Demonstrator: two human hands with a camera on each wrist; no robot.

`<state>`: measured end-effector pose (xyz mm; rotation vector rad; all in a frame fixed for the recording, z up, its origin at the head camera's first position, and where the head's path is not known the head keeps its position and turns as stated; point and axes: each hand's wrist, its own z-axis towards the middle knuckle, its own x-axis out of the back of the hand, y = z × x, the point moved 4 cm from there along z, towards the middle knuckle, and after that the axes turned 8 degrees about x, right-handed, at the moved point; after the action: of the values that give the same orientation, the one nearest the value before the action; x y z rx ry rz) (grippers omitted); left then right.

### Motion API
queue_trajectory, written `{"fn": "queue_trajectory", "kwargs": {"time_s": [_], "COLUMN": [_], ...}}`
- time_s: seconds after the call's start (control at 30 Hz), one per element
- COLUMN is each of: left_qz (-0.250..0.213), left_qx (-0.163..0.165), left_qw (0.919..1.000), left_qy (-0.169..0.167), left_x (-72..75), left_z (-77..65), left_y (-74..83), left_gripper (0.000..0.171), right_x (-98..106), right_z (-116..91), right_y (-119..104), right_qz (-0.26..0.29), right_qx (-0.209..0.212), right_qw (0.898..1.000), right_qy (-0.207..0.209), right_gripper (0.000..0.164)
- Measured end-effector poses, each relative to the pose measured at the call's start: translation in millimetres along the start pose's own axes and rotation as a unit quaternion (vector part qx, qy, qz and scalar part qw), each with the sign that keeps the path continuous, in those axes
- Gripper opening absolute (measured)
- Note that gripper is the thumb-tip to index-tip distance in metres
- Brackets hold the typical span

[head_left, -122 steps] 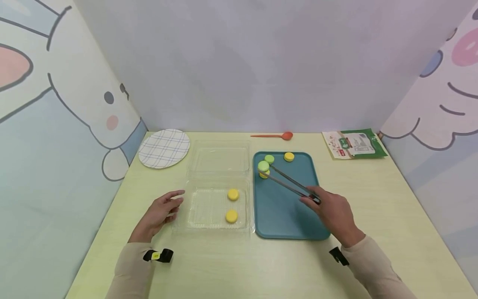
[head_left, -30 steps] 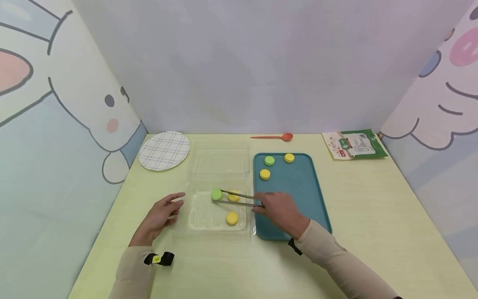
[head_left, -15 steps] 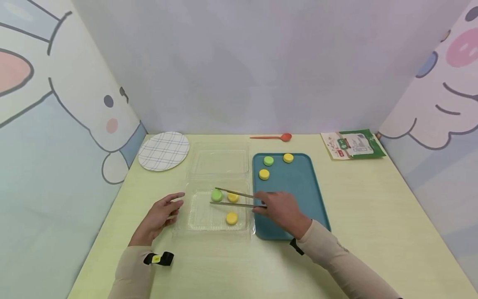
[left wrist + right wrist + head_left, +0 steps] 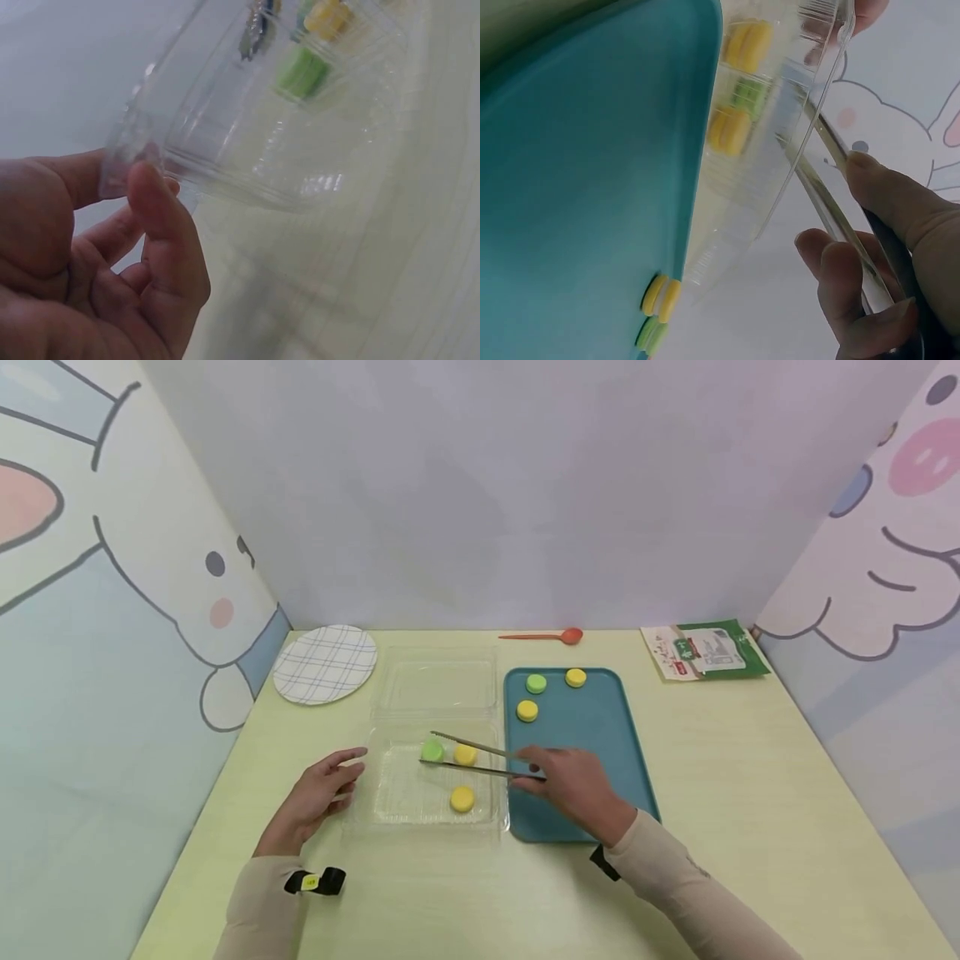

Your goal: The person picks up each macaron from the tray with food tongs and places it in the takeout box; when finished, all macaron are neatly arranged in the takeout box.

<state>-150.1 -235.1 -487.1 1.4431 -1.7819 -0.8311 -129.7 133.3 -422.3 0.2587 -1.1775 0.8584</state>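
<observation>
My right hand [image 4: 573, 785] grips metal tongs [image 4: 483, 769] reaching left over a clear plastic container [image 4: 405, 797] with its lid folded back. The tongs' arms are spread, one on each side of a green macaron [image 4: 432, 751] standing in the container. Beside it sits a yellow macaron [image 4: 466, 754], and another yellow macaron [image 4: 462, 799] lies nearer the front. At the container's left side, my left hand [image 4: 318, 793] pinches the rim between thumb and fingers, as the left wrist view shows. In the right wrist view the tongs' tips [image 4: 784, 142] appear behind the clear wall.
A blue tray [image 4: 585, 743] right of the container carries a green macaron [image 4: 536, 683] and two yellow macarons [image 4: 527, 711]. Behind are a checked plate [image 4: 326, 664], a red spoon [image 4: 572, 636] and a green-and-white packet [image 4: 705, 650]. Walls border the table's back and sides.
My right hand has moved left with the tongs, bringing a green macaron from the tray into the container. The tongs have spread and let it go. My left hand has stayed put.
</observation>
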Motion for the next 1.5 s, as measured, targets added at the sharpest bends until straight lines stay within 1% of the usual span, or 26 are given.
{"fn": "queue_trajectory", "kwargs": {"time_s": [0.23, 0.4, 0.6, 0.7, 0.83, 0.97, 1.03, 1.23, 1.5], "left_qz": [-0.006, -0.011, -0.012, -0.012, -0.013, -0.008, -0.006, -0.008, -0.004], "left_qx": [0.004, -0.002, -0.006, -0.004, -0.005, -0.011, -0.011, -0.005, -0.009], "left_qw": [1.0000, 0.9999, 0.9999, 0.9999, 0.9999, 0.9999, 0.9999, 0.9999, 0.9999], "left_qy": [-0.001, -0.002, -0.001, -0.003, -0.002, -0.005, -0.007, 0.003, -0.001], "left_x": [1.4, 0.6, 1.0, 1.0, 1.6, 1.7, 1.5, 1.1, 1.6], "left_z": [-0.4, -1.4, -1.8, -2.3, -3.7, -4.7, -4.2, -1.4, 2.3], "left_y": [-4.6, -4.6, -7.0, -7.5, -5.8, -3.2, -2.9, -3.4, -2.4], "left_gripper": [0.052, 0.052, 0.052, 0.052, 0.052, 0.053, 0.054, 0.051, 0.051], "right_x": [4.5, 12.1, 17.5, 19.3, 22.1, 25.1, 27.2, 33.8, 35.4], "right_z": [-8.3, -13.0, -21.5, -27.5, -34.9, -41.2, -44.3, -50.7, -60.8], "right_y": [1.5, 7.4, 17.6, 23.7, 30.3, 36.1, 39.7, 50.1, 59.7], "right_qz": [0.008, 0.007, 0.015, 0.004, -0.035, -0.057, -0.061, -0.063, -0.068], "right_qx": [0.006, -0.020, -0.060, -0.076, -0.082, -0.090, -0.101, -0.136, -0.148], "right_qw": [0.999, 0.997, 0.995, 0.994, 0.992, 0.990, 0.988, 0.984, 0.982], "right_qy": [0.050, 0.071, 0.072, 0.075, 0.086, 0.094, 0.095, 0.093, 0.093], "right_gripper": [0.041, 0.041, 0.039, 0.039, 0.042, 0.044, 0.045, 0.043, 0.044]}}
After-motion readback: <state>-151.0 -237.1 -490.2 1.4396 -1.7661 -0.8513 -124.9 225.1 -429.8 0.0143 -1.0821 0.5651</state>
